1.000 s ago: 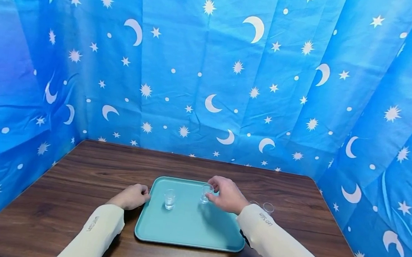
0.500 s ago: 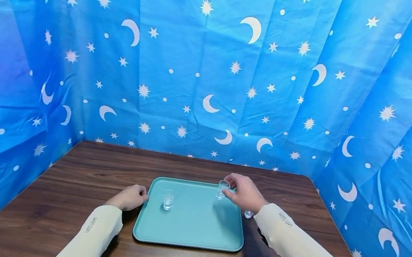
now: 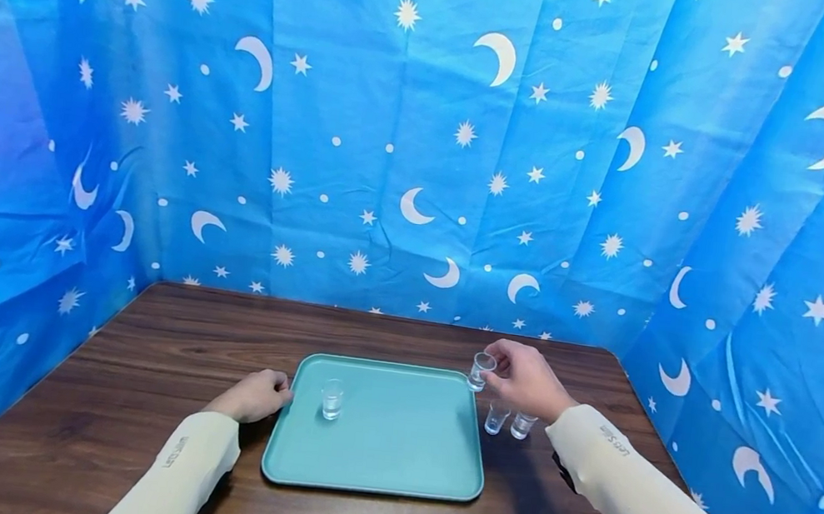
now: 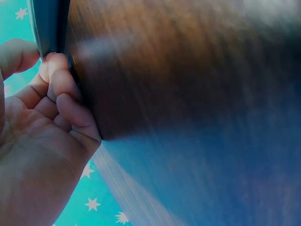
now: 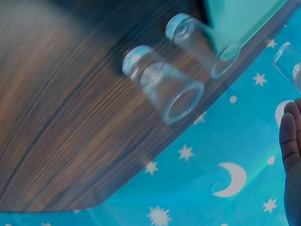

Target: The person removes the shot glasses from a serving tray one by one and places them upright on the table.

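My right hand pinches a small clear shot glass by its side, raised over the far right corner of the green tray. That glass is cut off at the edge of the right wrist view. My left hand is at the tray's left edge; in the left wrist view its thumb and curled fingers pinch the tray rim. One shot glass stands upright on the tray's left part. Beneath my right hand, two more shot glasses stand side by side on the table.
A dark wood-grain table carries everything. Blue fabric with white moons and stars hangs behind it and at both sides. The two glasses on the table are right of the tray, close to its edge.
My right hand has carried its shot glass from above the tray to the right, over the tray's far corner. The two glasses on the table have come into fuller view. My left hand stays at the rim.
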A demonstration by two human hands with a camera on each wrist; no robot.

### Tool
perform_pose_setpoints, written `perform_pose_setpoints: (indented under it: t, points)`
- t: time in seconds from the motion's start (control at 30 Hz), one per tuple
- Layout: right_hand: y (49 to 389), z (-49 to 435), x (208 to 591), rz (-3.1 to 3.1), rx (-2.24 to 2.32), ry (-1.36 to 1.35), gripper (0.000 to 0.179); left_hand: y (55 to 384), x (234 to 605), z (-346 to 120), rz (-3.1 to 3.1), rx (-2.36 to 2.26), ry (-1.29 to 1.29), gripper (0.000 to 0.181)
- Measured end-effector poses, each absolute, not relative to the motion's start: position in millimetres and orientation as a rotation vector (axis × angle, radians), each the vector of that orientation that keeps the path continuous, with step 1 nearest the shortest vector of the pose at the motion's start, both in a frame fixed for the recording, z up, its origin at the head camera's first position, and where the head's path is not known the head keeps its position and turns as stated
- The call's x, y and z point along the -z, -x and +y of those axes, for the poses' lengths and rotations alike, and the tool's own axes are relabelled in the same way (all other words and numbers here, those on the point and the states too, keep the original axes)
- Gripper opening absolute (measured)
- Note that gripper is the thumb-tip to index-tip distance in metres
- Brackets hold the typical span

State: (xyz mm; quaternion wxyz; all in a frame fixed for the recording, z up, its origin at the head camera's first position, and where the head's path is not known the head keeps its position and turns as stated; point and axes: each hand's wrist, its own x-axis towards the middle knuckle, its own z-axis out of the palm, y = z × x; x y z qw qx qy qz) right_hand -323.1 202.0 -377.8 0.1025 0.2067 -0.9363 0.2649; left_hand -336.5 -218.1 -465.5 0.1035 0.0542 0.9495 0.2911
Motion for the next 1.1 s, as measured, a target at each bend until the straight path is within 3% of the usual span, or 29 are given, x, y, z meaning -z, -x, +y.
perform_pose_setpoints:
  t: [1.1]
  points:
    - [320.9,314.8,403.0,-2.822,-0.696,-0.4,0.028,339.9,459.9,-210.6,2.809,-0.785,-0.21,0.021]
